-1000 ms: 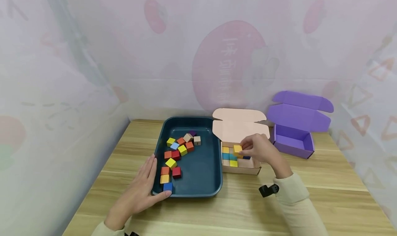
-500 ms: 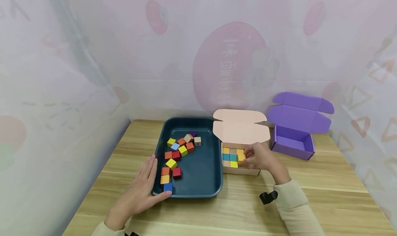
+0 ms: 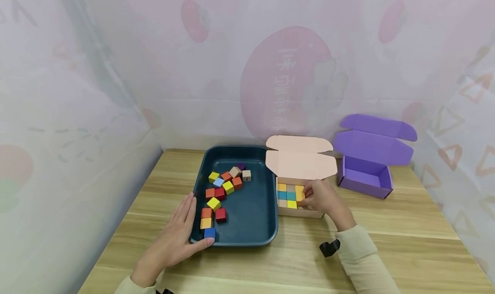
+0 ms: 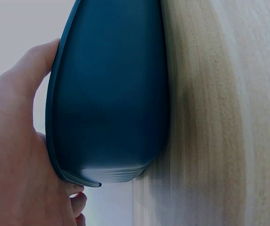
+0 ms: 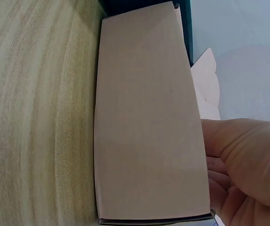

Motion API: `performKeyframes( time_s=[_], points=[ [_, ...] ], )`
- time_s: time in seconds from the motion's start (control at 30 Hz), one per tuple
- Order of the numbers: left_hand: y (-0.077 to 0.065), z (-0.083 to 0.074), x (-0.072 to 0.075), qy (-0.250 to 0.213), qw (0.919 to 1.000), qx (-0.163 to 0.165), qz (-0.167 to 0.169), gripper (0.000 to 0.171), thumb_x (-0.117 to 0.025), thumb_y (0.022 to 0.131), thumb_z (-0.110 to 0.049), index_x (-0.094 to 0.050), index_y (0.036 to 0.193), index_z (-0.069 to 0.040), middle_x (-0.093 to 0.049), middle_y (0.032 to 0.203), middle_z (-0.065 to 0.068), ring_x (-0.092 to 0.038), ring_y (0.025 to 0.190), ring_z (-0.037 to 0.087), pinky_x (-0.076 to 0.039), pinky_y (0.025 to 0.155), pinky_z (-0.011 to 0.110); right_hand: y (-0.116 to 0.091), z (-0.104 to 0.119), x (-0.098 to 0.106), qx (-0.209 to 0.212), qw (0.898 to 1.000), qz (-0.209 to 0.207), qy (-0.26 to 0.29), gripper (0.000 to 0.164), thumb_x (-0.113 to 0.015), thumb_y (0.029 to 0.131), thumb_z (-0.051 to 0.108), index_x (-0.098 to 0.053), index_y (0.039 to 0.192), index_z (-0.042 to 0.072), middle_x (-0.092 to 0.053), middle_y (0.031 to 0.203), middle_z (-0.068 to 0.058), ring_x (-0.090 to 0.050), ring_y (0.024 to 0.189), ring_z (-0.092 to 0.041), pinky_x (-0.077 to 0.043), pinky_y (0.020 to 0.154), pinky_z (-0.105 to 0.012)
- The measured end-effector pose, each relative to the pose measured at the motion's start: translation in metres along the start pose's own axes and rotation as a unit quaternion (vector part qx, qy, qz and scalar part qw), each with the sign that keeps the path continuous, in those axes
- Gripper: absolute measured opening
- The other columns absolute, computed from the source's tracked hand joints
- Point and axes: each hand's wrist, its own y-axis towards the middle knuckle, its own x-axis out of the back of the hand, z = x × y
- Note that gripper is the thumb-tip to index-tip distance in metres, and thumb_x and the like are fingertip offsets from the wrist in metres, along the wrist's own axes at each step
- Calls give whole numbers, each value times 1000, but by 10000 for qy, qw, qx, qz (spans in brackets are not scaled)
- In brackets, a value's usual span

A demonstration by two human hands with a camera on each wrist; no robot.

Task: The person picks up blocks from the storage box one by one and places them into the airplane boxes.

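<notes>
In the head view my left hand (image 3: 174,234) rests with straight fingers along the left rim of a dark teal tray (image 3: 249,218), thumb at the near corner by a blue cube (image 3: 210,233). Several coloured cubes lie along the tray's left side and towards its back. To the right, my right hand (image 3: 325,197) reaches into an open pale pink cardboard box (image 3: 301,164), its fingers pinching an orange-yellow cube (image 3: 300,196) beside rows of other cubes. The box's front wall (image 5: 149,122) hides that cube in the right wrist view. The left wrist view shows the tray's outer wall (image 4: 106,94).
An open purple cardboard box (image 3: 363,178) stands at the back right, just beyond the pink one. The pink box sits against the tray's right side. Wood-grain table (image 3: 294,259) extends in front, and patterned cloth (image 3: 216,79) encloses the back and sides.
My right hand has lowered the orange-yellow cube into the pink box, into the column at the right of the other cubes. The left hand and tray stay put.
</notes>
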Motion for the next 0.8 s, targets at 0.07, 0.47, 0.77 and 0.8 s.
performKeyframes(
  time_s=[0.07, 0.47, 0.77, 0.8],
  points=[
    [1, 0, 0, 15, 10000, 11, 4, 124, -64, 87, -79, -11, 169, -3, -4, 179, 17, -13, 164, 42, -21, 129, 68, 0, 1, -1, -33, 10000, -69, -13, 23, -92, 80, 10, -74, 91, 0, -77, 87, -7, -72, 79, -15, -63, 72, -34],
    [-1, 0, -2, 52, 10000, 34, -8, 124, -61, 87, -82, -13, 169, -3, -5, 179, 17, -14, 164, 42, -22, 128, 69, -3, 11, -6, -167, 9996, -193, -138, 20, -92, 78, 3, -73, 83, -1, -75, 82, -8, -69, 75, -16, -63, 68, -33],
    [-1, 1, -2, 49, 10000, -15, -57, 123, -61, 88, -81, -12, 169, -3, -5, 179, 17, -14, 164, 41, -23, 128, 69, -3, 20, 1, 45, 9991, -65, -423, 25, -91, 80, 5, -67, 72, 3, -65, 68, -5, -53, 62, -14, -47, 56, -28],
    [-1, 1, -2, 47, 10000, -12, -60, 123, -61, 88, -81, -12, 169, -3, -5, 179, 17, -14, 164, 41, -23, 128, 69, -4, 23, 3, 84, 9988, -86, -481, 22, -91, 81, 6, -69, 75, 2, -66, 69, -6, -54, 62, -14, -48, 57, -28]
  ],
)
